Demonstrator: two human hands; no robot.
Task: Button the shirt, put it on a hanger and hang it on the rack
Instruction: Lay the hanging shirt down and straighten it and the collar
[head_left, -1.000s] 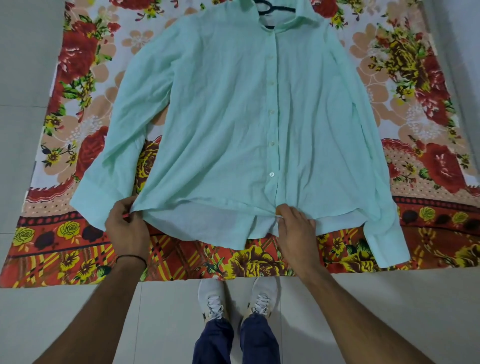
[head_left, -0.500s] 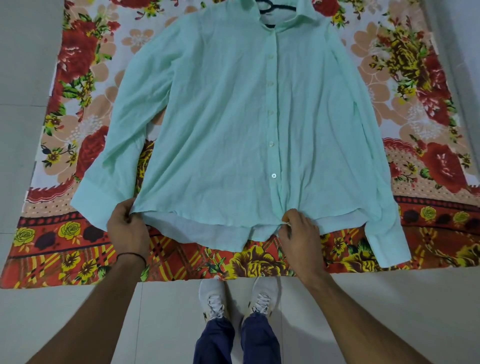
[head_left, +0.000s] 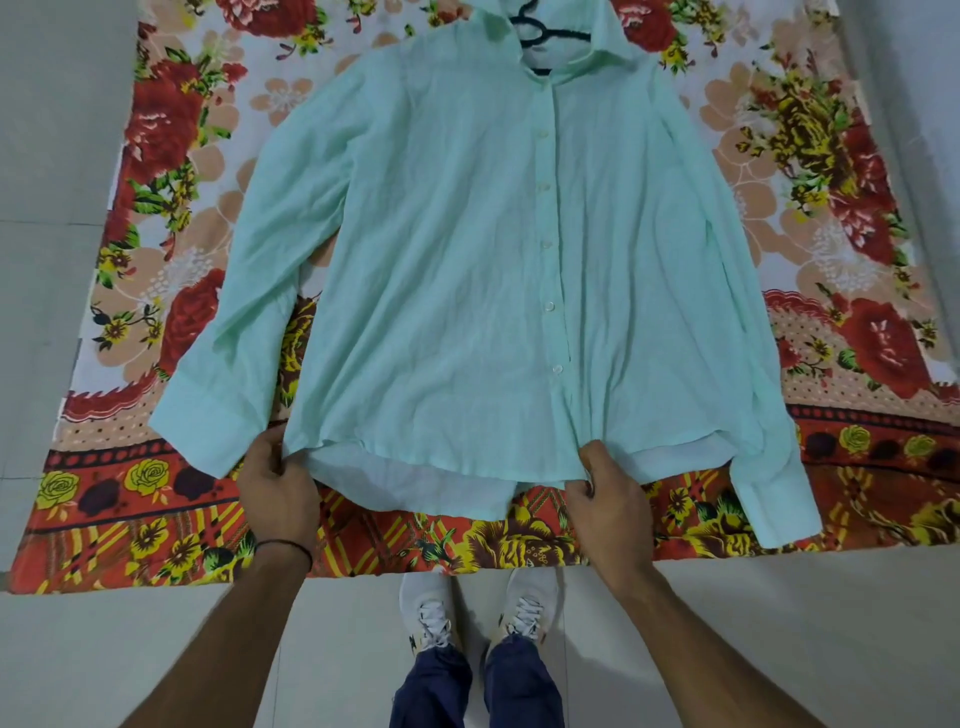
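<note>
Shirt (head_left: 457, 270) is lying flat, buttoned, on floral sheet (head_left: 171, 156), hanger (head_left: 540, 36) showing at collar. Left hand (head_left: 278, 488) and right hand (head_left: 608, 493) are pinching hem. Fabric is looking light, limp; 2 shoulder holds advisable.

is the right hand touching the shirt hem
Touching. The head view shows the right hand pinching the bottom hem of the shirt near the button placket, with the fabric caught between thumb and fingers.
</note>
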